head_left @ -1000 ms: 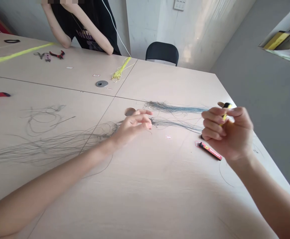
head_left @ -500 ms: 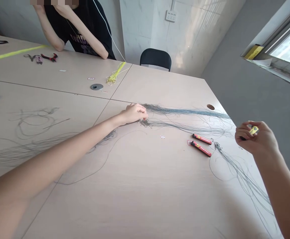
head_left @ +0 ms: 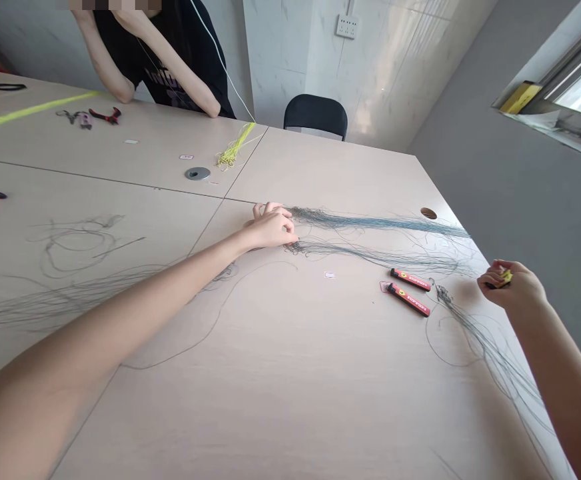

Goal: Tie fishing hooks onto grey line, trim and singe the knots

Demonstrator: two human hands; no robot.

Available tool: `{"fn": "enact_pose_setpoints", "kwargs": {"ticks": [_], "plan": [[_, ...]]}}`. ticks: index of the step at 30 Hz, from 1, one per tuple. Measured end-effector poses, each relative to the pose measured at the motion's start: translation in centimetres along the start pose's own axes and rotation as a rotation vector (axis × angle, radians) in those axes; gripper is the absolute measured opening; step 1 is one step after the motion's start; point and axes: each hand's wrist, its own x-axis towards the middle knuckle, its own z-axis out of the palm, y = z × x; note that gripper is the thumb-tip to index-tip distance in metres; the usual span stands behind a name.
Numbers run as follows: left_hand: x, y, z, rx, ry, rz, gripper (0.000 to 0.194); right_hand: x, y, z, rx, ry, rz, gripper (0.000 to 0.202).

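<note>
Holds curled left hand (head_left: 270,227) at the knotted end of gray strands (head_left: 375,255), stretched between both hands just beyond the red sticks (head_left: 410,279); cannot tell whether pinching any. Grips a yellow-and-black object (head_left: 505,277) in closed right hand (head_left: 515,287), right of those sticks.

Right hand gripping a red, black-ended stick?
No; the right hand grips a yellow-black object, while both red sticks lie on the pale table.
</note>
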Motion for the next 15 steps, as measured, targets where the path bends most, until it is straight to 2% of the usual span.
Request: {"fn": "enact_pose_setpoints", "kwargs": {"ticks": [3, 7, 11, 15], "plan": [[-0.1, 0.0, -0.5, -0.006, -0.017, -0.011, 0.017, -1.1, 0.2, -0.4, -0.005, 0.066, 0.020, 0.033], [-0.3, 0.5, -1.2, -0.017, -0.017, -0.045, 0.018, -3.6, 0.5, -0.7, -0.014, 0.059, 0.008, 0.027], [-1.1, 0.5, -2.3, -0.040, 0.066, -0.066, 0.016, -6.6, 1.2, -1.2, -0.073, 0.007, -0.045, 0.024], [-3.6, -0.5, -4.5, -0.042, 0.156, -0.091, 0.011, -9.7, 3.3, -2.7, -0.254, -0.091, -0.125, 0.022]]}}
